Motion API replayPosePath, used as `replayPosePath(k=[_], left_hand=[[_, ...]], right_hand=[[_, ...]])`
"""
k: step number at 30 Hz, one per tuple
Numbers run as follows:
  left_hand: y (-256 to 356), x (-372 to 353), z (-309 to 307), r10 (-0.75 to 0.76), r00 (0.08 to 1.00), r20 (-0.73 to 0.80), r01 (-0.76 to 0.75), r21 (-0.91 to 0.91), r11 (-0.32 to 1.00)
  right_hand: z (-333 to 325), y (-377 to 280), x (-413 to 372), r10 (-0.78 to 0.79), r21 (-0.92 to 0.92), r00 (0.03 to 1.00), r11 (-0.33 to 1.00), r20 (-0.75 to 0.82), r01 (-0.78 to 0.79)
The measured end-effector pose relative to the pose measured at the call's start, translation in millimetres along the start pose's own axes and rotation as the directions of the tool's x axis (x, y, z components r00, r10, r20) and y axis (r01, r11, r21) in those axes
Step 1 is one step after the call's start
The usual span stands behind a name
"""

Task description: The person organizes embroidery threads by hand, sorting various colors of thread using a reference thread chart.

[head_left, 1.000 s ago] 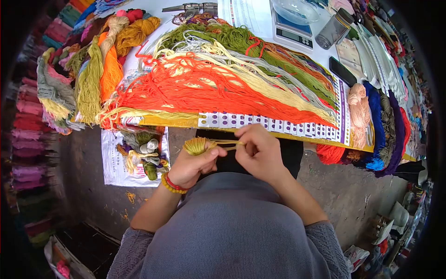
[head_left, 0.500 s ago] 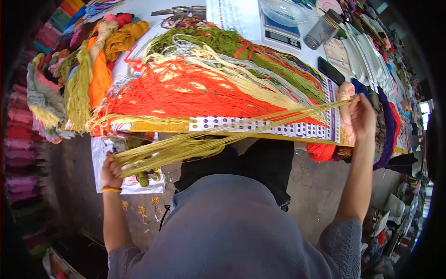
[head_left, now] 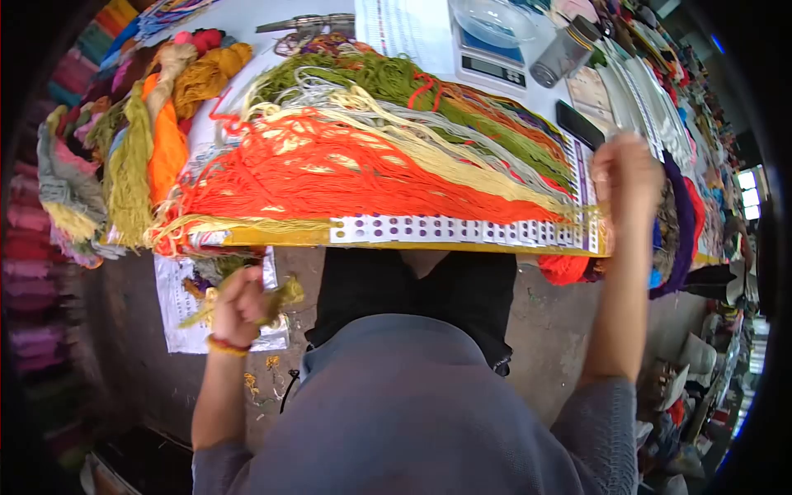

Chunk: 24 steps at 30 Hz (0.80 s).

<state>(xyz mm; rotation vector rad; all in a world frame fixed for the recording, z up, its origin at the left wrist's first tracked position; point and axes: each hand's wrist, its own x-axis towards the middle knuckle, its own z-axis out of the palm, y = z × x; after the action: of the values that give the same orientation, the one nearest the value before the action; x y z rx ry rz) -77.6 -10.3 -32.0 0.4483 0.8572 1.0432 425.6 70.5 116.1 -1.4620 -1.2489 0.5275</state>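
My left hand, with a red and yellow band at its wrist, is closed on a bunched olive-yellow yarn below the table's front edge. My right hand is smeared by motion above the right end of the white card strip with punched holes; its fingers and anything in them are blurred. Long red-orange threads fan out over the table beside cream, grey and green ones. Their narrow ends gather near the strip's right end, just left of my right hand.
Yarn hanks hang over the left corner. At the back are a digital scale with a clear bowl, a jar, a printed sheet and a black phone. A plastic bag lies below the table.
The olive-yellow yarn stretched between both hands is now bunched at my left hand, which has moved right. My right hand has moved slightly up and left.
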Motion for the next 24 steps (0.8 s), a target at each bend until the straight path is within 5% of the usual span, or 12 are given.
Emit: replayPosePath(k=[1,3,5,7,10,19,24], left_hand=[[-4,8,23,-0.043,0.998,0.044,0.044,-0.03,0.999],[-4,25,63,-0.093,0.992,0.088,0.09,0.041,0.995],[-5,40,86,-0.115,0.987,0.108,0.101,0.133,0.986],[-9,49,102,-0.095,0.994,0.044,0.069,0.406,0.911],[-11,57,112,-0.155,0.988,-0.012,0.143,0.454,0.879],[-17,75,112,-0.216,0.967,-0.133,0.251,0.379,0.891],[-20,74,130,-0.077,0.993,-0.089,0.112,0.506,0.855]], right_hand=[[37,42,-17,-0.184,-0.162,0.973,0.965,0.139,0.206],[122,5,-68,0.235,0.108,0.862,0.943,0.45,-0.313],[171,14,-95,0.177,0.061,0.734,0.957,0.655,-0.285],[201,23,-112,-0.082,0.028,0.775,0.996,0.626,0.083],[219,42,-119,-0.188,-0.093,0.736,0.942,0.65,0.323],[223,38,-124,-0.134,-0.253,0.712,0.876,0.689,0.41],[217,22,-116,-0.112,-0.255,0.699,0.881,0.707,0.399]])
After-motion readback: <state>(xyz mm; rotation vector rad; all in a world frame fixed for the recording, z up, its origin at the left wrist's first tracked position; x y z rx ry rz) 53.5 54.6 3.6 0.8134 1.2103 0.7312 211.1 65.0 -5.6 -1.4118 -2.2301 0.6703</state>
